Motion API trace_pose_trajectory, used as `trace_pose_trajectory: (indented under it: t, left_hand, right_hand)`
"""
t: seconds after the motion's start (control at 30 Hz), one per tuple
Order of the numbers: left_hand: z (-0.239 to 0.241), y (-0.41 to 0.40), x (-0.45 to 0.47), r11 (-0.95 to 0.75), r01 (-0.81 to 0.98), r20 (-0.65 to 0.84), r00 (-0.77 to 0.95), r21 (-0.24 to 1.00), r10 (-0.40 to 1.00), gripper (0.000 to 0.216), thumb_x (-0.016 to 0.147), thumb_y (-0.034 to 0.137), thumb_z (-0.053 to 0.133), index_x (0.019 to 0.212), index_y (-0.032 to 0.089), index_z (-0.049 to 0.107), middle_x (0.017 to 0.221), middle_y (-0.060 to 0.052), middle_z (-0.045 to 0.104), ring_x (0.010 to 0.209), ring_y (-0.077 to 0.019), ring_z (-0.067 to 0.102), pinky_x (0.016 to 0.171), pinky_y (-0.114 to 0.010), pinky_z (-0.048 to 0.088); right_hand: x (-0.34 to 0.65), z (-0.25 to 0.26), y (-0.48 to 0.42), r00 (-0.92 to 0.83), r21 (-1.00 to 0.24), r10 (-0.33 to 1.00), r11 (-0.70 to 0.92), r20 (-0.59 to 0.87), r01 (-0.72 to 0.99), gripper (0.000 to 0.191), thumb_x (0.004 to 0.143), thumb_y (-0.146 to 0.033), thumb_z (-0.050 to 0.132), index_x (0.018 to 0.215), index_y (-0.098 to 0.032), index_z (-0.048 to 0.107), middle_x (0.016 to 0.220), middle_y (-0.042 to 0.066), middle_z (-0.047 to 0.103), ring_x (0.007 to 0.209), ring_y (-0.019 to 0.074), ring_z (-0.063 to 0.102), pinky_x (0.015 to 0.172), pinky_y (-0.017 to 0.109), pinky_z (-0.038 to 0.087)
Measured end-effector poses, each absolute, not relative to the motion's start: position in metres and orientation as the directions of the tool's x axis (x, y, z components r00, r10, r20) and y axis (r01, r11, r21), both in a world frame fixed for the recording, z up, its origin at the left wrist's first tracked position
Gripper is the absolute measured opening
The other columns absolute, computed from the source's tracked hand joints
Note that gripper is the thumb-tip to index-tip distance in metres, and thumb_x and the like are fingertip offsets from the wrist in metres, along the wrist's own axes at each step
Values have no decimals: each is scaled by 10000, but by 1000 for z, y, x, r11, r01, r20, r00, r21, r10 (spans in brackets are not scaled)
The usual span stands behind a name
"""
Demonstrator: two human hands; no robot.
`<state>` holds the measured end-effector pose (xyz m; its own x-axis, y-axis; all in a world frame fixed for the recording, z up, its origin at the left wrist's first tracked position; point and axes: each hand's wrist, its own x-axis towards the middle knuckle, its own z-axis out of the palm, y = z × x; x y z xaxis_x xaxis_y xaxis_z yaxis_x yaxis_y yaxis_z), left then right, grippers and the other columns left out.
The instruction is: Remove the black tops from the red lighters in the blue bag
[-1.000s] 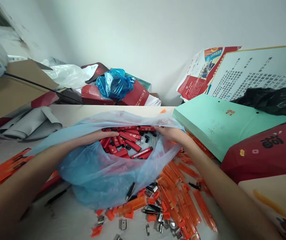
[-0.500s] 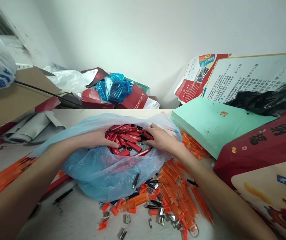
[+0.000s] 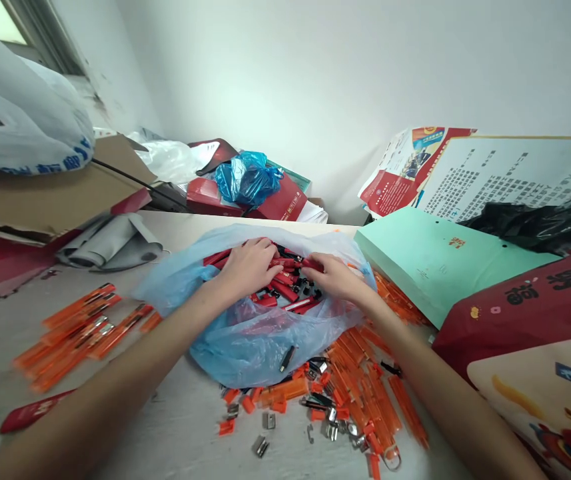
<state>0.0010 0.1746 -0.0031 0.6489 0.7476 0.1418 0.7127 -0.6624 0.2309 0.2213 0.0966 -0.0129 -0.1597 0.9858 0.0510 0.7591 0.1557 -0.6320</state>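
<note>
A pale blue plastic bag (image 3: 245, 350) stands with its mouth rolled open, full of slim red cases (image 3: 283, 291) with white print and black ends. Inside the mouth, my left hand (image 3: 251, 265) curls over the cases, its thumb and fingertips closing around some of them. At the right side of the opening, my right hand (image 3: 335, 275) pinches a red case between thumb and fingers. Its wrist rests near the bag's rim. On the bag's front fold lies a small dark stick (image 3: 287, 359).
Orange translucent tubes (image 3: 360, 380), metal sharpeners (image 3: 269, 420) and orange caps lie in front. More orange tubes (image 3: 72, 337) and a red case (image 3: 35, 411) are at left. A mint-green box (image 3: 410, 253) and red bag (image 3: 525, 293) stand right; a cardboard box (image 3: 60, 200) stands left.
My left hand has moved from the bag's left rim inward over the red cases. The right hand has closed on a case. The view has shifted left.
</note>
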Motion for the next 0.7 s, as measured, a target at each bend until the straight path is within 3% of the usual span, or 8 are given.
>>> trace_pose_trajectory:
  t: [0.07,0.13,0.23,0.33,0.4,0.5,0.6,0.7]
  left_hand:
    - [-5,173,4,-657,712,151,642,249,752,237,956,339,571,1026,167,718,1273,-208,729,1324,-435,570,1142,-633,389]
    - [-3,175,1,-660,689,132,655,300,744,234,960,366,580,969,176,718,1154,-177,772,1205,-405,644,1082,-585,454]
    - [12,178,-10,-640,644,115,661,419,741,397,1031,480,476,1038,190,746,1049,-116,807,970,-315,726,920,-441,556]
    - [41,178,-22,-617,586,138,657,525,741,564,1065,592,372,1077,205,782,1027,-70,829,879,-259,744,797,-341,576]
    - [62,175,-29,-628,538,175,665,562,726,491,1017,616,512,1076,220,796,1044,-45,832,908,-241,750,777,-301,572]
    - [85,167,-36,-661,432,212,717,613,665,341,883,551,762,931,217,810,898,-28,817,794,-202,727,687,-267,550]
    - [93,157,-37,-658,281,228,784,699,577,256,843,466,837,883,215,811,842,-29,802,718,-170,693,620,-253,522]
    - [95,143,-32,-699,204,310,786,685,534,193,837,387,846,892,204,821,821,-37,782,677,-146,640,589,-246,492]
  right_hand:
    - [222,-18,98,-173,-612,984,158,36,775,137,1013,-316,619,1030,-191,674,1096,74,767,975,230,679,830,318,460]
    - [223,-22,100,-200,-600,980,166,10,783,131,987,-294,663,1064,-194,698,1153,74,771,1010,229,685,850,311,460]
    - [222,-27,100,-215,-573,977,174,-5,801,151,1003,-315,648,1084,-196,694,1145,75,768,996,228,686,843,308,456]
    - [221,-28,99,-220,-537,976,179,-13,824,164,1027,-350,615,1064,-197,659,1099,82,752,954,234,668,811,310,443]
    - [219,-30,98,-228,-519,974,187,-16,834,167,1051,-361,577,1062,-204,631,1118,89,737,965,237,657,802,309,435]
    - [218,-32,96,-230,-494,973,193,-15,848,175,1081,-373,517,1070,-211,582,1116,98,722,960,241,647,785,310,424]
    - [216,-35,96,-228,-469,974,197,-8,861,157,1078,-370,512,1090,-216,540,1097,102,716,942,249,641,769,315,418]
    - [214,-37,96,-232,-448,973,210,4,869,113,1072,-325,502,1085,-215,524,1093,109,715,948,250,638,778,319,412]
